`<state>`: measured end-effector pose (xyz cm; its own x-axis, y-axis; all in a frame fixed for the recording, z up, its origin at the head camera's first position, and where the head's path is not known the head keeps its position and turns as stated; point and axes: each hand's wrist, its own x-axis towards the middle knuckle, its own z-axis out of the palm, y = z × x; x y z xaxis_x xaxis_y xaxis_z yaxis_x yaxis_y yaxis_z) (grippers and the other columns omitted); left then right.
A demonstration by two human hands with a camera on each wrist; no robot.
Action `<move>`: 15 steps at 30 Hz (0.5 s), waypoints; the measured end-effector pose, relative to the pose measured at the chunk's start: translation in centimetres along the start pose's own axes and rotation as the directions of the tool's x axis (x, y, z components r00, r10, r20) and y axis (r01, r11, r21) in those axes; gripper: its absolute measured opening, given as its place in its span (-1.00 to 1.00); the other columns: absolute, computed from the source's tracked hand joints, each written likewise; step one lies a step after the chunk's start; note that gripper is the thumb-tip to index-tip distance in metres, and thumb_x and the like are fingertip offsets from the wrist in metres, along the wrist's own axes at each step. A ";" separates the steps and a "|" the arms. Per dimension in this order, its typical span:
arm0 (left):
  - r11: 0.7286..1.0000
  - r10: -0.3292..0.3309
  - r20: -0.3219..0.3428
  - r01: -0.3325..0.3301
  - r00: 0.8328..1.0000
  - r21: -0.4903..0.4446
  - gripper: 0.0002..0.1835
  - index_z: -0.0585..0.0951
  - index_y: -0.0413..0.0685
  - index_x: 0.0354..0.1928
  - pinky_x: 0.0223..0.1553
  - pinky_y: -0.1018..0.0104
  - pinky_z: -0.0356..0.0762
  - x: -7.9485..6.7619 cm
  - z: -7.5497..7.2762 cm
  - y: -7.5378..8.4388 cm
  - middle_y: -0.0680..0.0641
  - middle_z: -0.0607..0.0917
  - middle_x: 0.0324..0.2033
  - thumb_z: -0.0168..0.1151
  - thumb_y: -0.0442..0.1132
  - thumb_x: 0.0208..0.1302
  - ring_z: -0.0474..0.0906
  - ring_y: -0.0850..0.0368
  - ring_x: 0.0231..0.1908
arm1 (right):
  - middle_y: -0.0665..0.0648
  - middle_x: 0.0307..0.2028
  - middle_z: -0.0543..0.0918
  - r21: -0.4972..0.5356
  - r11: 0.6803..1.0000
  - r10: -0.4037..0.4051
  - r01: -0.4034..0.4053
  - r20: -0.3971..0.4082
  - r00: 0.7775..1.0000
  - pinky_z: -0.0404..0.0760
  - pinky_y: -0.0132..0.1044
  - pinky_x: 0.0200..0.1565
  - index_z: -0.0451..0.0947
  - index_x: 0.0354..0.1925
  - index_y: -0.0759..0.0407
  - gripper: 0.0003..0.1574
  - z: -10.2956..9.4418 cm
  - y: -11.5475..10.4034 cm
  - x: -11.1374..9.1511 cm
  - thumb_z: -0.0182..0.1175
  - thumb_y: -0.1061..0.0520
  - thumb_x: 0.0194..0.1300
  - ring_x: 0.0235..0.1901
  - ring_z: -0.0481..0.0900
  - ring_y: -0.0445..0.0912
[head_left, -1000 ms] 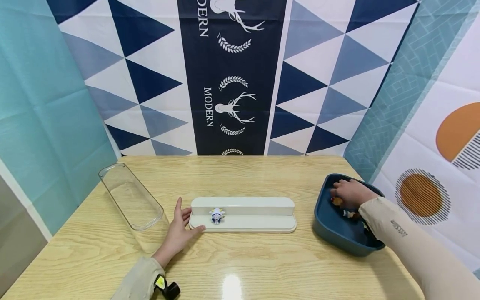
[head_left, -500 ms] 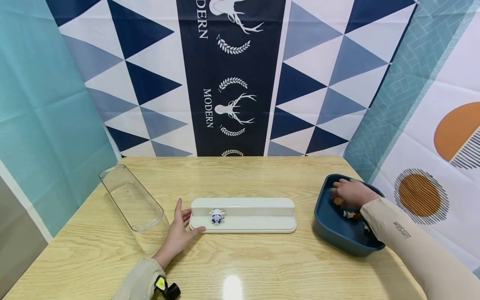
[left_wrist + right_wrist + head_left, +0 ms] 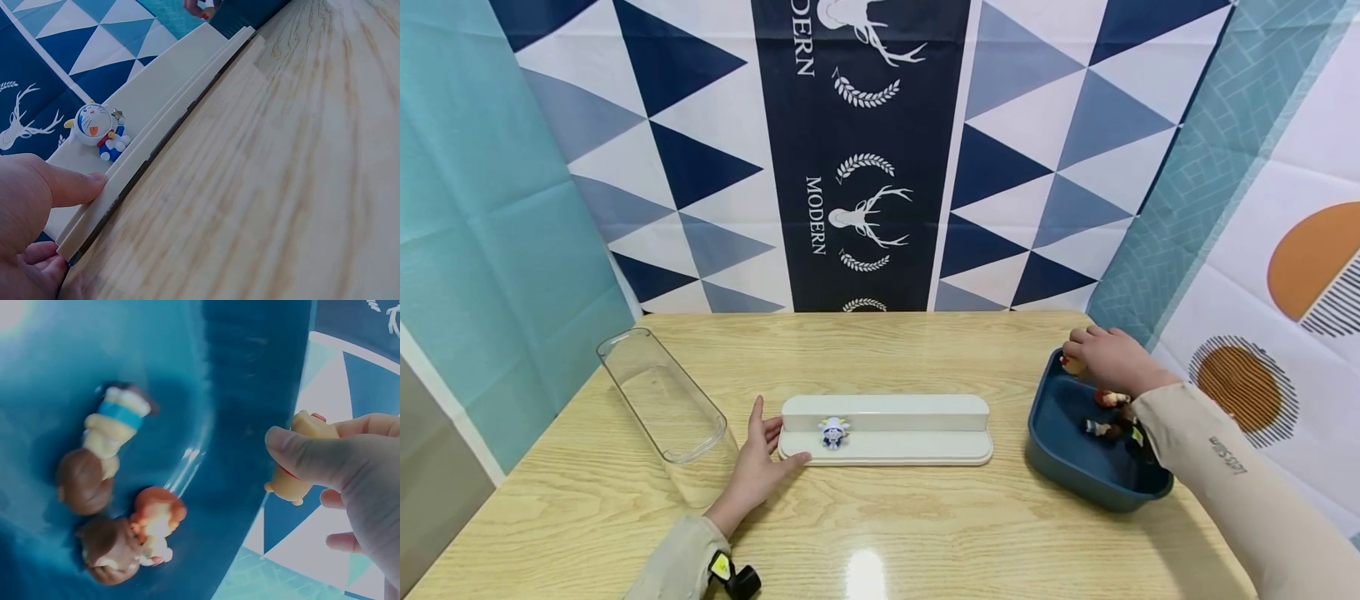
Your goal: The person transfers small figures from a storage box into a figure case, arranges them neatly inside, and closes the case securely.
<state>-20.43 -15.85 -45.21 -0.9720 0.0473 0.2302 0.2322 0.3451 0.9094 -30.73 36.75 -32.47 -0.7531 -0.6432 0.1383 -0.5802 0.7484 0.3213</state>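
Fingers (image 3: 300, 454) of the right hand (image 3: 1112, 360) pinch a yellow toy (image 3: 289, 485) over the bin's (image 3: 1075, 482) far left corner; other toys (image 3: 111, 430) lie inside. The left hand (image 3: 756, 468), fingers loosely extended, touches the stand's (image 3: 917, 447) left end, beside a figure (image 3: 832, 433).

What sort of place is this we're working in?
Likely a staged tabletop work area: a wooden table, patterned hangings behind and beside it, and toy figures in a blue bin.
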 end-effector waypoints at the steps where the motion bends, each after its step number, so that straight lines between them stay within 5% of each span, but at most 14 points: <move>1: 1.000 0.000 -0.001 0.000 1.000 0.000 0.23 -0.33 -0.49 0.47 0.34 -0.13 0.30 0.0 0.0 0.0 -0.58 0.37 0.18 0.47 -0.49 0.09 0.35 -0.48 0.22 | 0.11 -0.29 0.52 0.005 1.000 0.008 -0.008 -0.014 1.000 0.58 -0.08 -0.39 0.61 -0.20 0.13 -0.55 -0.2 0.0 0.1 0.60 0.17 -0.07 -0.29 0.47 0.05; 15: 1.000 0.014 -0.004 -0.014 1.000 0.004 0.23 -0.32 -0.51 0.46 0.34 -0.13 0.30 0.1 0.2 -0.2 -0.59 0.37 0.18 0.48 -0.49 0.08 0.36 -0.49 0.21 | 0.24 -0.19 0.56 0.114 0.992 0.073 -0.056 -0.157 0.985 0.69 0.12 -0.31 0.60 -0.07 0.18 -0.49 -2.4 -1.4 1.3 0.49 0.41 -0.01 -0.34 0.55 0.14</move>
<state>-20.59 -15.78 -45.44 -0.9686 0.0485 0.2439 0.2453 0.3483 0.9047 -30.18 34.53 -30.51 -0.7354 -0.6040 0.3071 -0.5688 0.7966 0.2047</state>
